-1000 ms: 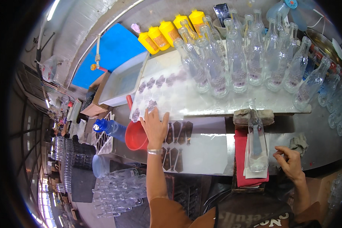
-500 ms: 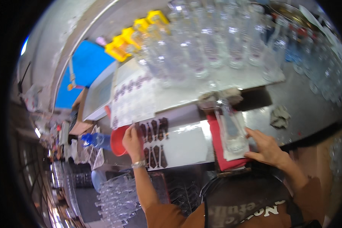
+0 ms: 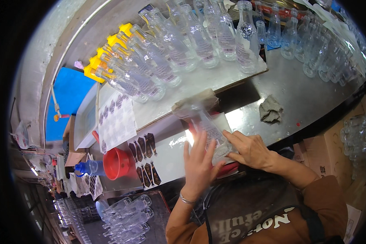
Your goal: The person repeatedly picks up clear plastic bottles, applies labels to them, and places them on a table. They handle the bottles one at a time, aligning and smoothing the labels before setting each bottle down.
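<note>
A clear glass bottle (image 3: 212, 136) with printing on its side lies in front of me on a red and white pad. Its neck points away, on a rolled cloth (image 3: 196, 103). My left hand (image 3: 199, 166) lies over the bottle's left side with fingers stretched and spread. At the base end, my right hand (image 3: 250, 149) has thumb and fingers around the bottle's bottom edge. Left of the pad, a sheet of dark labels (image 3: 144, 152) lies on a white surface, and a white sheet of clear labels (image 3: 117, 122) lies beyond it.
Several labelled glass bottles (image 3: 183, 44) stand on the raised board (image 3: 215, 87) ahead. Yellow pieces (image 3: 94, 69) line its left. A red cup (image 3: 116, 163) and a blue-capped bottle (image 3: 89, 168) are at left. A crumpled grey rag (image 3: 271, 110) lies at right. More bottles (image 3: 128, 217) lie lower left.
My left hand has moved right from the label sheets onto the bottle, its fingers now spread. The right hand stays at the bottle's base. The whole view has shifted and turned.
</note>
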{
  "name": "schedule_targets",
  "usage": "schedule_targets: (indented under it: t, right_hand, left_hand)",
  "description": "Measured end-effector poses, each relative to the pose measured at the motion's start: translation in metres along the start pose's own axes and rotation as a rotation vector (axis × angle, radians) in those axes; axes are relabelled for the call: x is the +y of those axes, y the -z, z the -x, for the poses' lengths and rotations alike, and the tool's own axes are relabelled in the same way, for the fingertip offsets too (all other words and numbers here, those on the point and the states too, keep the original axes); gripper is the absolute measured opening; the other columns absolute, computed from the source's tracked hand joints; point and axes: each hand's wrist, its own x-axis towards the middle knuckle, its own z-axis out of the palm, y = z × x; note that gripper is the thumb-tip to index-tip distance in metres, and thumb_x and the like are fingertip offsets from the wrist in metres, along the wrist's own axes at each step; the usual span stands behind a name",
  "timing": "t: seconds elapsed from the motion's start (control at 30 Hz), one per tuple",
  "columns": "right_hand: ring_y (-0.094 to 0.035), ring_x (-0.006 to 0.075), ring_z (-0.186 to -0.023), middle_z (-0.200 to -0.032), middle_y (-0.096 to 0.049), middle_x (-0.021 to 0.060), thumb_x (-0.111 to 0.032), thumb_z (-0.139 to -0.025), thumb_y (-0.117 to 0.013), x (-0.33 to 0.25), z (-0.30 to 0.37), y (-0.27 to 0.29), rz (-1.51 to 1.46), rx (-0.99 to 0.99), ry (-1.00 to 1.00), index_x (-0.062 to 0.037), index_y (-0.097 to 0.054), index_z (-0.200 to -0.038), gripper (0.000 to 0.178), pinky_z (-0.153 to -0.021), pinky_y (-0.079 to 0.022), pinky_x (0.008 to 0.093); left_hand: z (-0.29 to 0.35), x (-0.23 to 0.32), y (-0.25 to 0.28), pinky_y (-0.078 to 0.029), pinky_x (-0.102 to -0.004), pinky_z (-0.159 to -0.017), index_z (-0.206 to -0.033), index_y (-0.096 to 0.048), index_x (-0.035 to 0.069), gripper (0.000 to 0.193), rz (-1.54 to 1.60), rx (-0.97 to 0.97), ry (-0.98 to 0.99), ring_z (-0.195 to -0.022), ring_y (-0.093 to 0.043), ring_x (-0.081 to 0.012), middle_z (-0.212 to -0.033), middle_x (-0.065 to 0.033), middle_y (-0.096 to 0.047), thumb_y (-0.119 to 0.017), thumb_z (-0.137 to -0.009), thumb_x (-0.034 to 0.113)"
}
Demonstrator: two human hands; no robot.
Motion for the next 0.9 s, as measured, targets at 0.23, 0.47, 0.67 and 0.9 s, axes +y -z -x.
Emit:
schedule_targets:
  t: [0.23, 0.47, 0.67, 0.9]
  right_hand:
    - [-0.063, 0.0223, -0.065, -0.103, -0.063, 0.0115, -0.027, -0.083, -0.077, 0.019, -0.006, 0.004, -0.278, -0.031, 0.001, -0.0025, -0.056, -0.134, 0.061, -0.059, -0.052, 0.0367]
    - [-0.058, 0.0115, -0.063, -0.109, -0.068, 0.013, -0.023, -0.094, -0.067, 0.033, -0.034, -0.002, -0.543, 0.0, -0.077, 0.0012, -0.059, -0.127, 0.042, -0.06, -0.049, 0.0273]
    - [-0.059, 0.0075, -0.069, -0.106, -0.067, 0.0092, -0.023, -0.098, -0.063, 0.03, -0.043, 0.004, -0.708, -0.106, -0.27, 0.0038, -0.06, -0.125, 0.038, -0.062, -0.048, 0.0252]
    - [-0.064, 0.0102, -0.077, -0.108, -0.07, 0.0128, -0.019, -0.092, -0.067, 0.024, -0.058, 0.001, -0.715, -0.049, -0.2, 0.004, -0.061, -0.124, 0.04, -0.069, -0.052, 0.0274]
  left_hand:
    - [-0.019, -0.025, -0.011, -0.027, -0.0474, -0.118, -0.136, -0.062, 0.009, 0.049, 0.267, 0.238, 0.075, -0.149, -0.028, -0.0405, -0.159, -0.0244, -0.03, -0.069, -0.087, 0.012]
    - [-0.03, -0.024, -0.028, -0.029, -0.0462, -0.117, -0.141, -0.056, 0.007, 0.057, 0.225, 0.271, 0.118, -0.146, -0.033, -0.0402, -0.159, -0.024, -0.03, -0.071, -0.087, 0.011]
    - [-0.034, -0.019, -0.026, -0.027, -0.0455, -0.118, -0.144, -0.052, 0.005, 0.053, 0.188, 0.286, 0.166, -0.147, -0.032, -0.0383, -0.16, -0.0225, -0.03, -0.064, -0.094, 0.017]
    - [-0.025, -0.021, -0.029, -0.024, -0.0439, -0.12, -0.145, -0.052, 0.007, 0.048, 0.403, 0.303, 0.171, -0.149, -0.029, -0.0349, -0.161, -0.0197, -0.03, -0.058, -0.098, 0.014]
